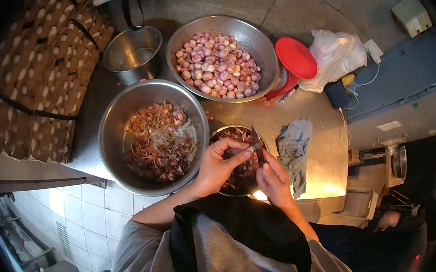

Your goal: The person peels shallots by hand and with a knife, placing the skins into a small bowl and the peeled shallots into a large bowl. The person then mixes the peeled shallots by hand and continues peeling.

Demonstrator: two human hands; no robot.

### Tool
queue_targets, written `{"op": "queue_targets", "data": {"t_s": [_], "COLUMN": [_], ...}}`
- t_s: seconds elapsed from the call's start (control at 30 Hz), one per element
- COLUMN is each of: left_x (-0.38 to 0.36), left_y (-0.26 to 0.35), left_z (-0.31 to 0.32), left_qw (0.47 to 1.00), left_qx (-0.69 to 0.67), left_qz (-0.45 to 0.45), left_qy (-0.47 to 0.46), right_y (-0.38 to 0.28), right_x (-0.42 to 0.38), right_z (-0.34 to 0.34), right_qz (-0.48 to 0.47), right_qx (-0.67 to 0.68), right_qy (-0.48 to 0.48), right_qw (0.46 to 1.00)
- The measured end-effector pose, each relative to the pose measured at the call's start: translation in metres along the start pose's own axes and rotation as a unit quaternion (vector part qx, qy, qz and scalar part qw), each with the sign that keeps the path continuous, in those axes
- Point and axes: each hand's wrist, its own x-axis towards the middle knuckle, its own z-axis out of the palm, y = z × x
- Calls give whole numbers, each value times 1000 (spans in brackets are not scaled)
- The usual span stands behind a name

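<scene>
My left hand [219, 168] pinches a small pale shallot [251, 149] between thumb and fingertips, and the fingers mostly hide it. In my right hand [273, 179] is a small knife [257, 141], its dark blade pointing away from me beside the left fingertips. Both hands are over a metal bowl [216, 132] of dark reddish skins. To the left, a larger steel bowl [103, 134] contains papery skins, roots and dark shallots. Farther back, a steel colander [255, 32] holds many peeled pink shallots [216, 67].
An steel pot [133, 55] stands at the back left near stacked egg trays [39, 74]. Right of the colander are a red lid [296, 57] and a plastic bag [337, 53]. A grey cloth [295, 149] lies on the steel table [326, 141].
</scene>
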Motion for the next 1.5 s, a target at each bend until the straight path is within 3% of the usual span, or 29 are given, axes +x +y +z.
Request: {"op": "queue_targets", "data": {"t_s": [0.23, 0.37, 0.43, 0.57, 0.63, 0.73, 0.83, 1.27, 1.37, 1.5], "left_x": [0, 3, 2, -1, -3, -4, -5, -6, -4, -4], "left_y": [5, -3, -2, 4, 3, -4, 1, 3, 5, 5], "left_z": [-2, -7, -5, -5, -7, -9, -8, -8, -6, -7], "left_qw": [999, 999, 993, 978, 986, 990, 989, 986, 988, 993], "left_qx": [-15, -37, -111, -185, -146, -121, -117, -135, -115, -73], "left_qz": [-29, -12, -37, -98, -71, -49, -57, -72, -82, -78], "left_qy": [-3, -25, -33, -25, -43, -53, -63, -68, -57, -47], "right_y": [3, -13, -16, -15, -11, -16, -15, -14, -8, -7], "right_x": [4, 4, 5, 4, 3, 2, 0, -2, -3, -5], "right_z": [1, 1, 1, -1, 0, 5, 1, -10, -9, 1], "right_qz": [2, 88, 120, 137, 137, 132, 119, 44, 27, 21], "right_qx": [-7, 124, 208, 264, 268, 226, 219, 143, 36, 5], "right_qy": [3, -28, -59, -84, -85, -96, -33, 47, 4, -33], "right_qw": [1000, 988, 969, 951, 950, 960, 968, 988, 999, 999]}}
